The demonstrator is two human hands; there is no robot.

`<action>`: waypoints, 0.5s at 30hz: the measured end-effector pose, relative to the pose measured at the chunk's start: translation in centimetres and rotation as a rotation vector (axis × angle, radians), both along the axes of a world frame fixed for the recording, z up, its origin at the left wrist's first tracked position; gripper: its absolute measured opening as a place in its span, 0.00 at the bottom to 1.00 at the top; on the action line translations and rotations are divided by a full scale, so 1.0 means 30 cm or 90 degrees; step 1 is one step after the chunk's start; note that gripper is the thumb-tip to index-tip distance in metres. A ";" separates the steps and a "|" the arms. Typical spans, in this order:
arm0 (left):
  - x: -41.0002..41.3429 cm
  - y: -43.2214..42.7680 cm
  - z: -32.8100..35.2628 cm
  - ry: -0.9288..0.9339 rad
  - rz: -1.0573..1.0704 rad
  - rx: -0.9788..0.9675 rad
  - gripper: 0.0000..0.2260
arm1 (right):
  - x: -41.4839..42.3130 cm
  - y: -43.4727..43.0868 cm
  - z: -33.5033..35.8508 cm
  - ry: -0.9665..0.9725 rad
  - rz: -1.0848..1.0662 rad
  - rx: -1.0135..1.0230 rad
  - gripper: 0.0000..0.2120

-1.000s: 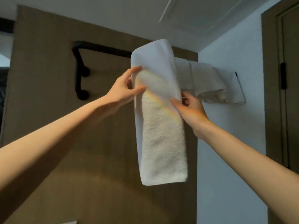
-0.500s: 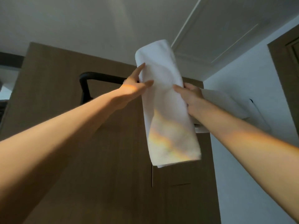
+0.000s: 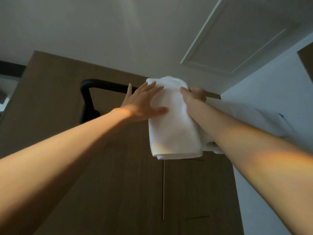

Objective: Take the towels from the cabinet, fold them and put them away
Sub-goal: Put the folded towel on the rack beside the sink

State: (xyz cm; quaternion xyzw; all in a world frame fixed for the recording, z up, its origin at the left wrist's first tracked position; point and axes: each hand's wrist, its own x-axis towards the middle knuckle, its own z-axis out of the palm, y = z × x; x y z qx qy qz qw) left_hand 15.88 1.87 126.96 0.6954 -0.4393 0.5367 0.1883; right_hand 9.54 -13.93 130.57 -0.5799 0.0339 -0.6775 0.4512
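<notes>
A folded white towel hangs over a black rail mounted high on the brown wooden cabinet front. My left hand lies flat against the towel's left side with its fingers spread. My right hand grips the towel's upper right edge, thumb in front and fingers curled behind. More white towel lies draped on the rail to the right, partly hidden by my right forearm.
The rail bends down at its left end into a black wall mount. A white wall stands close on the right. Cabinet door seams run below the towel. The ceiling fills the top.
The towel has been pushed further over the rail, so less of it hangs down. My left hand went from holding its edge to lying flat on it. The view tilted upward.
</notes>
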 end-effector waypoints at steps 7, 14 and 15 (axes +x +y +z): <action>0.046 -0.081 0.048 -0.063 0.013 -0.075 0.33 | 0.052 -0.064 0.017 -0.017 -0.271 -0.315 0.09; 0.077 -0.111 0.095 -0.157 0.021 -0.113 0.29 | 0.056 -0.074 -0.006 -0.037 -0.374 -0.577 0.12; 0.087 -0.113 0.087 -0.167 0.009 -0.125 0.29 | 0.061 -0.072 -0.011 -0.024 -0.371 -0.582 0.13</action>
